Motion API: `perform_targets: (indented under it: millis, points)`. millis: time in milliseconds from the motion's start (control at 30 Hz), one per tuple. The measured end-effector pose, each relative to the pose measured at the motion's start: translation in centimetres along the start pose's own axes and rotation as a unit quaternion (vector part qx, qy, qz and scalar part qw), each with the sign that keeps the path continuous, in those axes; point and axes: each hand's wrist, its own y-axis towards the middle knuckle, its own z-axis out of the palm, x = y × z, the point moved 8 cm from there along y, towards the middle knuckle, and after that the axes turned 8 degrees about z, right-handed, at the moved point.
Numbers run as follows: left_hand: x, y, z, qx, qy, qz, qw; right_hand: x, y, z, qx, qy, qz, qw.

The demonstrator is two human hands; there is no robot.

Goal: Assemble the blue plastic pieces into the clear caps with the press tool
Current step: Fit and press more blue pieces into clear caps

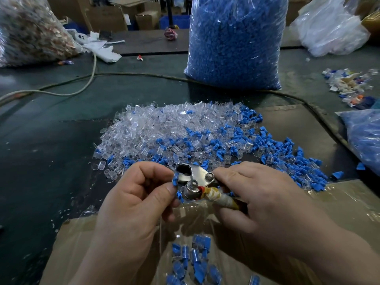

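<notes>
L hand (135, 194) pinches a blue piece (175, 181) betw. thumb and curled forefingers, right at the left edge of the press tool (195, 177) head. R hand (261, 194) is curled round the tape-wrapped handle, so the tool's long axis runs from lower right up-left, and the dark opening in the metal head points away from the person, twd the pile. The piece is touching or just beside the head, on its L-hand side and a bit below the opening, so the L hand is the nearer one for seating it; R hand only has to hold and squeeze. Can't tell if a clear cap already sits in the opening, too dark. Loose clear caps (164, 128) are heaped on the counter (51, 140) just beyond both hands, w/ more blue pieces (287, 153) mixed in to the right. Finished pieces (197, 262) lie in the plastic-lined box (82, 243) directly under the hands. Likely next: a short slide of the piece up into the opening, lined up w/ the head.
</notes>
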Motion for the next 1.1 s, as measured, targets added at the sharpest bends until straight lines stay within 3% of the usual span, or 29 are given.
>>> perform_targets:
  millis: [267,467,600,733,867,967,1100]
  points:
    - [-0.2,-0.1,-0.1,0.006,0.002,-0.004,1.0,0.3,0.0,-0.3,-0.005,0.018,0.001,1.0]
    - [-0.2,-0.2,-1.2,-0.036,0.131,-0.015,0.991,-1.7,0.1,1.2,0.038,-0.049,0.073,0.995]
    - [0.9,-0.7,0.2,0.028,0.161,-0.086,0.983,-2.9,1.0,2.4,0.071,-0.103,0.119,0.985]
    - [1.1,-0.9,0.6,0.031,0.176,-0.089,0.98,-2.9,1.1,2.8,0.096,-0.113,0.134,0.98]
    - [1.0,-1.0,0.6,0.032,0.236,-0.038,0.971,-0.2,0.7,1.1,0.016,-0.044,0.092,0.995]
    - [0.2,-1.2,0.8,0.033,0.277,0.028,0.96,2.3,0.2,1.2,0.012,0.0,0.012,1.0]
    - [-1.2,-1.5,1.5,0.052,0.286,0.079,0.953,2.6,-0.1,1.2,0.006,0.018,-0.001,1.0]
